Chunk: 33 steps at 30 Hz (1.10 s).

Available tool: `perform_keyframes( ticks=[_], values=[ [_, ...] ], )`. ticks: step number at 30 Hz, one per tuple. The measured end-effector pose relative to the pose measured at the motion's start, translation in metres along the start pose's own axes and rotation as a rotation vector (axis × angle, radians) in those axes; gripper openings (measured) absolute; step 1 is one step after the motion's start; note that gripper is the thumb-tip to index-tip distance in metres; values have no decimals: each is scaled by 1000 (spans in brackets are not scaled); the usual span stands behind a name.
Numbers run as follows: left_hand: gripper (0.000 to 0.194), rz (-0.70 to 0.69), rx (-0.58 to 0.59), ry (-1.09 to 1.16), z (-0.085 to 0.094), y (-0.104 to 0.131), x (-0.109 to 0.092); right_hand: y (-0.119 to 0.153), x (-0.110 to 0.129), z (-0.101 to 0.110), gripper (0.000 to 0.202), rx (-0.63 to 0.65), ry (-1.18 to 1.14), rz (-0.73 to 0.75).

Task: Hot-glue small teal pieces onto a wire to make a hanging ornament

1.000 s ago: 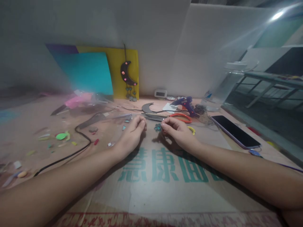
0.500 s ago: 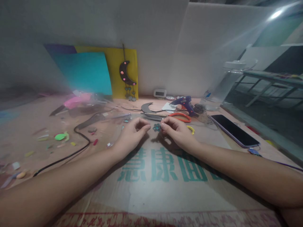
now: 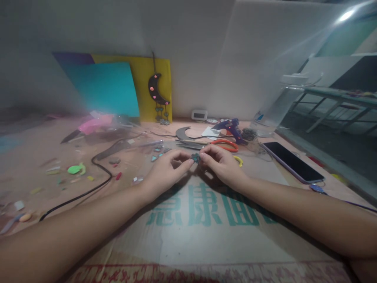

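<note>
Between my hands is a small dark teal, flower-shaped piece [image 3: 195,158], lifted a little above the table. My right hand [image 3: 222,165] pinches its right side with thumb and forefinger. From the other side, the thumb and fingertips of my left hand [image 3: 167,169] close on its left edge. Just beyond the hands lie scissors with orange handles [image 3: 225,145]. A yellow handle loop [image 3: 238,160] shows beside my right hand. Small teal pieces [image 3: 154,158] are scattered past my left hand. A grey crescent cutout [image 3: 183,133] lies farther back.
A purple glue gun [image 3: 231,127] and a clear plastic jug [image 3: 272,106] stand at the back right, with a phone [image 3: 293,162] nearer. A black cord [image 3: 101,184] and scraps cover the left. A decorated crescent hanging [image 3: 156,89] leans against yellow card [image 3: 118,59].
My left hand has moved right and closed its fingertips on the flower-shaped piece. My right hand has kept its pinch on it, nearly in the same place.
</note>
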<state>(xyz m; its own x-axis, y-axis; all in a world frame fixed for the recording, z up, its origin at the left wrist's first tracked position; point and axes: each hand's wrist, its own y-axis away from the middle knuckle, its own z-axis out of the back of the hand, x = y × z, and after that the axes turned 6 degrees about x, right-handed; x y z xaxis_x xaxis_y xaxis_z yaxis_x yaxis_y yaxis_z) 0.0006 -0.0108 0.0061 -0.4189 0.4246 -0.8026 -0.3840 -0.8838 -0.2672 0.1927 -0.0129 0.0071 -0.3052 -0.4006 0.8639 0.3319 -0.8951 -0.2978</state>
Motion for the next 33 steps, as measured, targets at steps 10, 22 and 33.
perform_keyframes(
  ticks=[10, 22, 33],
  values=[
    [17, -12, 12, -14, 1, -1, 5, -1, -4, 1, 28, -37, -30, -20],
    [14, -111, 24, -204, 1, 1, 4, 0, 6, 1, 18, 47, 50, -24],
    [13, -151, 45, -268, -2, 1, 5, -1, 10, 2, 14, 24, 175, -2]
  ],
)
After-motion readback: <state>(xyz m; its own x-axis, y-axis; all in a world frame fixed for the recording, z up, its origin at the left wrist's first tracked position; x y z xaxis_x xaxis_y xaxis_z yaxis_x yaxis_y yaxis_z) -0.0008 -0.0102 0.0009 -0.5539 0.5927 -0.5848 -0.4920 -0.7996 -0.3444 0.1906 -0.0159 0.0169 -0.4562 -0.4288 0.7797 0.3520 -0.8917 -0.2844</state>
